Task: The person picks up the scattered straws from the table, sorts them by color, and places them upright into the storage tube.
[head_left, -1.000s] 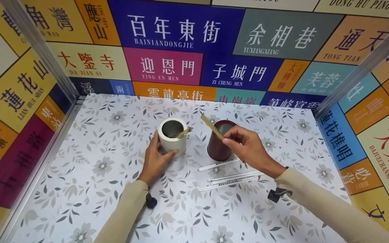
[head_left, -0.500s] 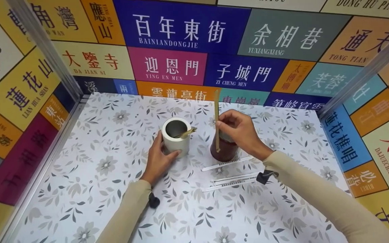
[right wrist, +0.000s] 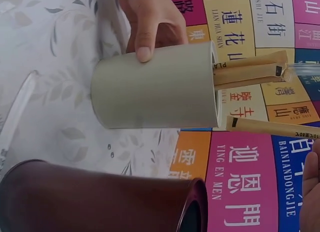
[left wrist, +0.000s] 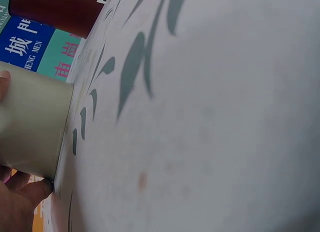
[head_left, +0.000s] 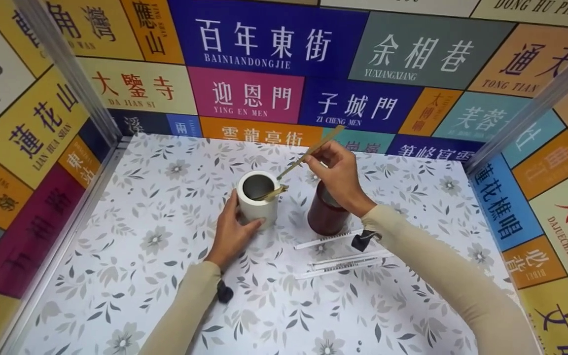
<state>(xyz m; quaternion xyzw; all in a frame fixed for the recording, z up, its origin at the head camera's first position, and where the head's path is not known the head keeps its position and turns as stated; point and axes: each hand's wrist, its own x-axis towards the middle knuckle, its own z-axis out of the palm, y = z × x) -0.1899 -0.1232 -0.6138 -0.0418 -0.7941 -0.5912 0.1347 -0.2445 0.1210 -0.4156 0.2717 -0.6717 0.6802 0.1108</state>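
My left hand (head_left: 234, 231) grips the side of an upright white cylindrical cup (head_left: 258, 212). Several straws in brown paper wrappers (right wrist: 250, 70) lean out over its rim. Between thumb and fingers, my right hand (head_left: 336, 172) pinches another brown-wrapped straw (head_left: 321, 144), tilted, its lower end close to the white cup's rim. In the right wrist view that straw's end (right wrist: 245, 125) appears just outside the cup's mouth. A dark red cup (head_left: 327, 219) stands below my right hand, its mouth partly hidden. The left wrist view shows the white cup's wall (left wrist: 35, 122) and some fingers.
Several thin white-wrapped straws (head_left: 345, 265) lie on the flower-patterned tabletop (head_left: 156, 296) in front of the dark red cup. Panels with coloured signs (head_left: 244, 93) stand along the back and both sides.
My right hand has lifted the brown-wrapped straw from beside the dark red cup, turned it, and brought its lower end left to the white cup. My left hand keeps its grip.
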